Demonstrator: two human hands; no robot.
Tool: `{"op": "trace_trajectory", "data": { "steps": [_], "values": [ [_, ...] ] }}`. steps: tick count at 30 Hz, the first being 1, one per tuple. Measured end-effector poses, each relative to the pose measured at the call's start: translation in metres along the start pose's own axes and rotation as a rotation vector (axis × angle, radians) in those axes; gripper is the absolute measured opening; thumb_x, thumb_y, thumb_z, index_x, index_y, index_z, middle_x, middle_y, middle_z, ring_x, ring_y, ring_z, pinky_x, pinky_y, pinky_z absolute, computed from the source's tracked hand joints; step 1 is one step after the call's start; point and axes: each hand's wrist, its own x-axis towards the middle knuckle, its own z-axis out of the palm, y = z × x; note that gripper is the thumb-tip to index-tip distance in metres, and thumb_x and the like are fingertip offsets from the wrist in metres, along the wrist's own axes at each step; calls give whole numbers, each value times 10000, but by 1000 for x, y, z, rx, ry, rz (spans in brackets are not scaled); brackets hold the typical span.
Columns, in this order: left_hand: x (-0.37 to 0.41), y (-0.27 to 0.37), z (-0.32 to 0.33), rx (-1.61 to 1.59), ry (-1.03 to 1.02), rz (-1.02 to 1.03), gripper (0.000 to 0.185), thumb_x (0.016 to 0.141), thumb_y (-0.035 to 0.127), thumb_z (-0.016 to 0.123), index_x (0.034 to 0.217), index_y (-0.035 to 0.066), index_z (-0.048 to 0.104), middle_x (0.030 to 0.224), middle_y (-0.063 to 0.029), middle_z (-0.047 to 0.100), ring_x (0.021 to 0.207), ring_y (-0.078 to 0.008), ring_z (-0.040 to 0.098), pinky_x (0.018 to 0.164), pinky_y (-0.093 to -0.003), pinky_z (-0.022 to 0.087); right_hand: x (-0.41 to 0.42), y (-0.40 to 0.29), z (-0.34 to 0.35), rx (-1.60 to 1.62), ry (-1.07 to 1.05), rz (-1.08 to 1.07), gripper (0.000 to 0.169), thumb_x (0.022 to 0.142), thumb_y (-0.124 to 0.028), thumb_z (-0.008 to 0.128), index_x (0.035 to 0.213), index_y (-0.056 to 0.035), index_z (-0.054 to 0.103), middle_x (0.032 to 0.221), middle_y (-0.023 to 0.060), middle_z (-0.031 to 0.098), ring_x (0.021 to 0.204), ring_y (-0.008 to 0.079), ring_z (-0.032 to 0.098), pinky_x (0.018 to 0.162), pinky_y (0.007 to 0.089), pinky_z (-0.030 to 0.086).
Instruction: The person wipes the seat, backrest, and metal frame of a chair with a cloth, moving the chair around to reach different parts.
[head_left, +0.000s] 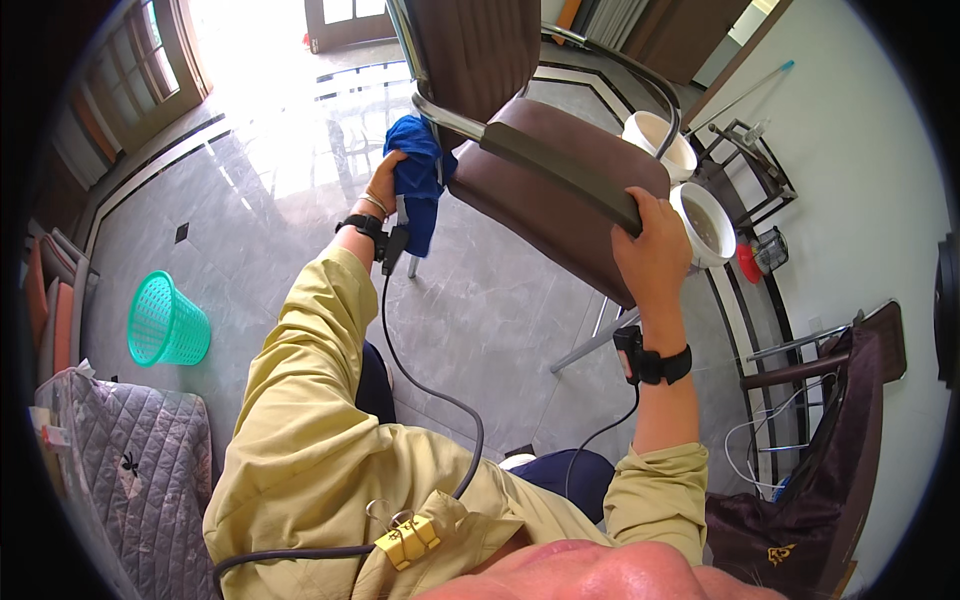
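Before me stands a brown upholstered armchair (555, 161) with chrome tube framing, turned at an angle. My left hand (386, 180) is shut on a blue cloth (417, 161), which is bunched against the chair's metal frame beside the seat and backrest. The cloth's lower end hangs down, and part of the frame behind it is hidden. My right hand (655, 247) grips the front end of the chair's dark padded armrest (562, 174). Both wrists wear black strapped devices with cables.
A green plastic basket (166, 321) sits on the grey tiled floor at left, near a quilted grey cover (142, 450). Two white buckets, one holding murky water (705, 221), stand beyond the chair at right. A black metal rack (750, 176) and a folded chair (832, 352) are along the wall.
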Motion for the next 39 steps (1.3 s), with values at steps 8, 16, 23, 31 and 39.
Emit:
{"op": "trace_trajectory", "data": {
  "steps": [8,16,23,31,39],
  "values": [
    [2,-30,3,-150,-136,-70,442,833,405,592,1151,98,593,1055,-96,662,926,-252,640,849,-391,523,-4,34,-5,18,13,-19,310,671,-78,672,975,-118,628,839,61,609,819,281,607,693,387,478],
    [-56,-58,45,-74,-148,-142,416,856,381,544,1127,69,592,1009,-102,667,878,-243,653,823,-373,530,-13,102,-20,73,-37,-25,256,665,-78,665,917,-104,623,849,84,610,825,305,599,718,381,473],
    [-135,-119,102,18,-292,-205,414,785,149,585,1179,26,543,1054,-79,633,965,-204,619,881,-335,495,-19,201,-45,-239,-48,-104,273,708,-117,654,976,-142,603,921,78,605,900,330,570,781,423,462],
    [-193,-99,153,1067,-578,339,665,677,228,778,1248,38,495,1118,-108,610,1046,-254,588,927,-350,452,-19,227,-31,-453,-167,356,425,785,-199,654,1165,-143,473,1109,131,564,1024,350,565,792,474,488],
    [-246,-21,247,1559,-479,999,574,709,295,725,1221,119,536,1245,-146,504,1116,-317,513,930,-372,441,-19,91,-93,-347,-273,58,600,729,-152,694,1269,-74,443,1245,144,484,1114,336,510,913,457,434]
  ]
}}
